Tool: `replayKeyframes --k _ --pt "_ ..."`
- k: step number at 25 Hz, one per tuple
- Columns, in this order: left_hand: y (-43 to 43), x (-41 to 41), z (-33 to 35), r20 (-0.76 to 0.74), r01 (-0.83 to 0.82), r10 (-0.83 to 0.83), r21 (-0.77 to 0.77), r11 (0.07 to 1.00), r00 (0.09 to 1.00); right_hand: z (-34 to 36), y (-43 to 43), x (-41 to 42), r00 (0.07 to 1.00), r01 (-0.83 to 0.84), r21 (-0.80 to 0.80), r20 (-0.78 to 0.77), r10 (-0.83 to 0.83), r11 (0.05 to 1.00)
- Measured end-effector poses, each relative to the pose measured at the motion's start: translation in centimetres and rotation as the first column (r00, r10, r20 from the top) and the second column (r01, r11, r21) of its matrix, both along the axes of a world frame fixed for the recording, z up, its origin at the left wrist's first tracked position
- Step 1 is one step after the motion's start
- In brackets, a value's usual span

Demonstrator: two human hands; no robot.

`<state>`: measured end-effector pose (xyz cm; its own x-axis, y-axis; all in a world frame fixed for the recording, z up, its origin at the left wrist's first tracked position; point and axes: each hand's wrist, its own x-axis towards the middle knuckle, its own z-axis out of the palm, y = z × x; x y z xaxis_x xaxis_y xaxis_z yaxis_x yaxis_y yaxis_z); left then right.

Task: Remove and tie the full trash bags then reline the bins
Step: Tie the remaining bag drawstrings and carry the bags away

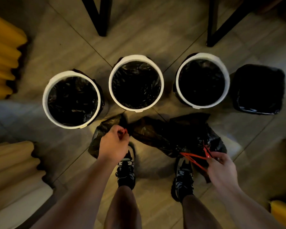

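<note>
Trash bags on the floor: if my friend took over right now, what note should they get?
Left hand pinches a red drawstring at the floor bag's left end.
Right hand holds red drawstring loops at its right end.
The bag lies in front of the bins, not yet tied.
Done: three white bins and the black bin all show black liners.
Left: knot the drawstrings.

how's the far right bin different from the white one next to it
Shape: the far right bin is squarish; the white bin is round. Colour: the far right bin looks all black; the white bin has a white rim. Rim: black plastic covers the far right bin's rim; the white bin's shows bare. Both stand on the tiled floor and hold black liners.
</note>
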<state>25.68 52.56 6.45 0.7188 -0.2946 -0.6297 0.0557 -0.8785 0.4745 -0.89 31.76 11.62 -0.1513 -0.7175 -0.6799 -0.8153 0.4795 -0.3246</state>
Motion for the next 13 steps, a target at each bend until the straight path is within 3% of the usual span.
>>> replayKeyframes --k 4,13 --pt "1.7 -1.3 5.9 0.005 -0.065 0.065 0.036 0.997 0.998 3.5 -1.0 -0.9 0.994 0.083 0.03 0.063 -0.085 0.996" --pt "4.0 -3.4 22.3 0.005 -0.149 0.149 -0.036 0.988 0.989 13.0 -3.4 -4.4 0.97 0.086 0.125 0.218 -0.112 0.988"
